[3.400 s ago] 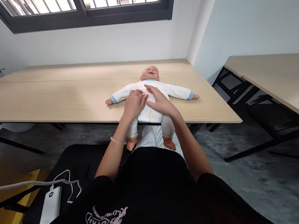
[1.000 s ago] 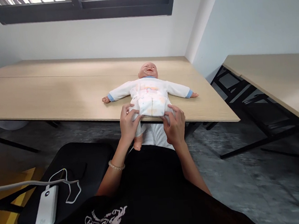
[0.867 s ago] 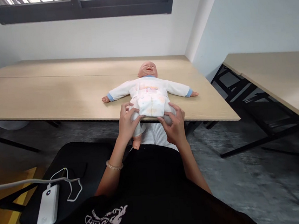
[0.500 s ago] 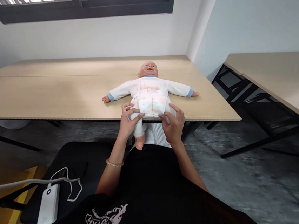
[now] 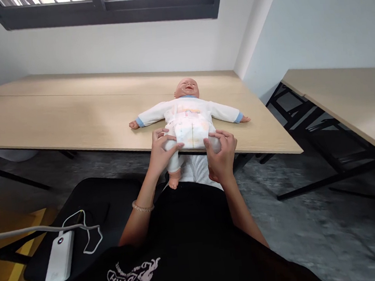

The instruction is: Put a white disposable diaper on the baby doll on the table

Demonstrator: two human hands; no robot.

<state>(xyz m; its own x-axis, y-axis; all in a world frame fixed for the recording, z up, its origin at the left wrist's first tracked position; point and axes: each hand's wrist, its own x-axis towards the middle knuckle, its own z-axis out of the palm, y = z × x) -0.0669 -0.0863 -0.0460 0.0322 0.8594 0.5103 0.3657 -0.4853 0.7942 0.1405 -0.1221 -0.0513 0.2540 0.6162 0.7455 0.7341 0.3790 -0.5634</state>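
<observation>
A baby doll in a white top with blue cuffs lies on its back at the table's front edge, arms spread, legs hanging over. A white printed diaper covers its hips. My left hand pinches the diaper's edge by the doll's leg on the left, thumb and fingers closed on it. On the other side my right hand grips the opposite edge of the diaper, thumb in front. One bare doll foot shows below my left hand; the other leg is mostly hidden behind my right hand.
The wooden table runs along the wall under a window. A black chair at my left bears a white power bank with a cable. Another table stands at the right, with black folding legs below it.
My right hand has shifted slightly to the right along the diaper's edge. The diaper's front looks flatter and wider. My left hand has hardly moved.
</observation>
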